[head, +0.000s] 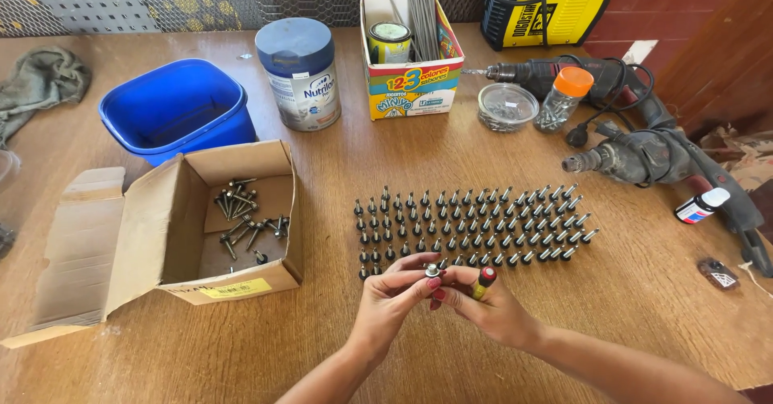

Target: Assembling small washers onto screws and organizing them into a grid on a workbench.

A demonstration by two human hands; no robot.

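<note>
My left hand [386,299] pinches a small grey washered screw [432,270] upright, touching my right hand [483,307], whose fingers seemingly wrap a yellow-and-red marker [483,282].

Small hex-head screw [432,270] with washer, pinched upright between fingertips above the wooden desk [241,348]. Red-and-yellow-handled tool [483,282], tilted, just beside it, near rows of matching standing screws [471,223].

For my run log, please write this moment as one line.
left hand: holds screw | right hand: holds marker | screws in rows | box
</note>
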